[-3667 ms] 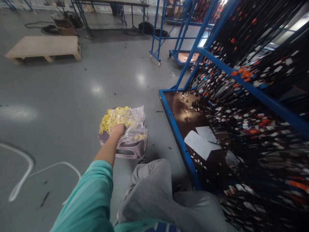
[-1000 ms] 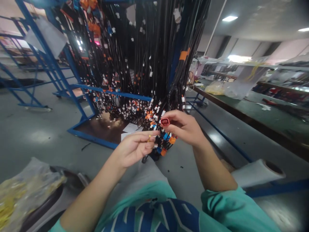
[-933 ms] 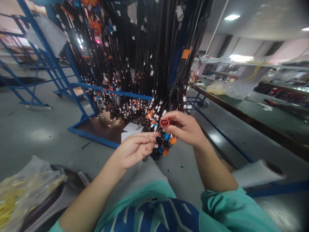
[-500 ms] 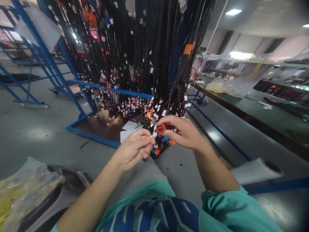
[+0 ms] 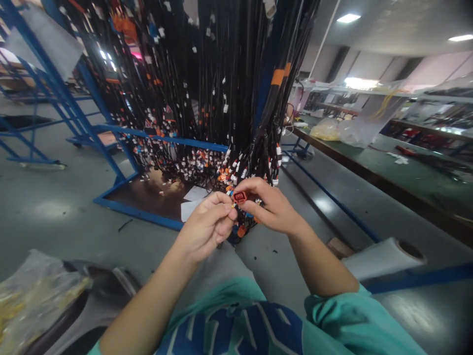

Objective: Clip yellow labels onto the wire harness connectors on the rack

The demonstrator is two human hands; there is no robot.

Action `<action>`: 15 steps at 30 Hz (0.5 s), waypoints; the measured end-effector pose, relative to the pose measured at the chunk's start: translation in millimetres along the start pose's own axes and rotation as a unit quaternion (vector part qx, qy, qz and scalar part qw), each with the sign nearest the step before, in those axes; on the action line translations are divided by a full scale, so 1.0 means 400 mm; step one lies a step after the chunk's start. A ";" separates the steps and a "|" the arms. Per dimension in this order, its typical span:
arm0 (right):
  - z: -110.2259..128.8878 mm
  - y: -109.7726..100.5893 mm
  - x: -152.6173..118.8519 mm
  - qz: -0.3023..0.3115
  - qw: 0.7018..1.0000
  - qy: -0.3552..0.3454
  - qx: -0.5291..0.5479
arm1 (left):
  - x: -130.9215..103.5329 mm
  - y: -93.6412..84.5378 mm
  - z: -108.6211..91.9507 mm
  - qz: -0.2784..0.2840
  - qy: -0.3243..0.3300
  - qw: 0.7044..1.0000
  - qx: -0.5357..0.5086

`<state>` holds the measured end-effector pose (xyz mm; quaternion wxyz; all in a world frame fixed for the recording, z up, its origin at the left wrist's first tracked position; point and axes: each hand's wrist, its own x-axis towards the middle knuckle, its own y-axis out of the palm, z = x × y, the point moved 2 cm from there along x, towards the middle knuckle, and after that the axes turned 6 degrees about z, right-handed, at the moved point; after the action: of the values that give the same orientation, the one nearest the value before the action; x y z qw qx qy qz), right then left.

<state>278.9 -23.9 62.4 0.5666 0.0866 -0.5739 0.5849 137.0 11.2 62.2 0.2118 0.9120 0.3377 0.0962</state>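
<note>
Between the thumb and fingers of my right hand [image 5: 271, 207] is a red connector [image 5: 240, 197], its open face with the cavities turned toward me. My left hand [image 5: 210, 222] is closed in a pinch on a tiny yellow piece [image 5: 233, 205], which lies close against the lower left edge of the connector. The piece is mostly covered by the fingertips, so I cannot tell whether it touches the connector. Right behind both hands hang black wire harnesses [image 5: 236, 88] with many white, orange and blue connectors at their lower ends.
A blue cart frame [image 5: 166, 139] carries the harnesses. Paper sheets [image 5: 190, 209] lie on its base. On the right runs a long workbench [image 5: 369, 167] with plastic bags [image 5: 340, 130]. A roll of film [image 5: 384, 259] is at lower right, a bag of yellow pieces [image 5: 33, 296] at lower left.
My left hand's yellow piece has come right up to the red connector; before, there was a small gap. The whole view has shifted slightly.
</note>
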 end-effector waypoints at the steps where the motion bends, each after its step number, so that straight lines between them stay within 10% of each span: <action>1: -0.002 0.004 -0.002 -0.010 1.000 0.008 0.012 | 0.006 -0.004 0.007 0.005 -0.017 1.000 -0.011; 10: -0.029 0.039 -0.040 -0.178 0.960 0.162 0.140 | 0.069 -0.012 0.071 0.003 -0.131 0.982 -0.135; 15: -0.058 0.108 -0.069 -0.387 0.772 0.275 0.422 | 0.088 0.027 0.110 -0.058 -0.023 0.997 -0.040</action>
<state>268.2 -8.5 9.3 0.7852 0.3669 -0.0067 0.4988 183.7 12.8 28.9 0.2615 0.8835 0.3812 0.0760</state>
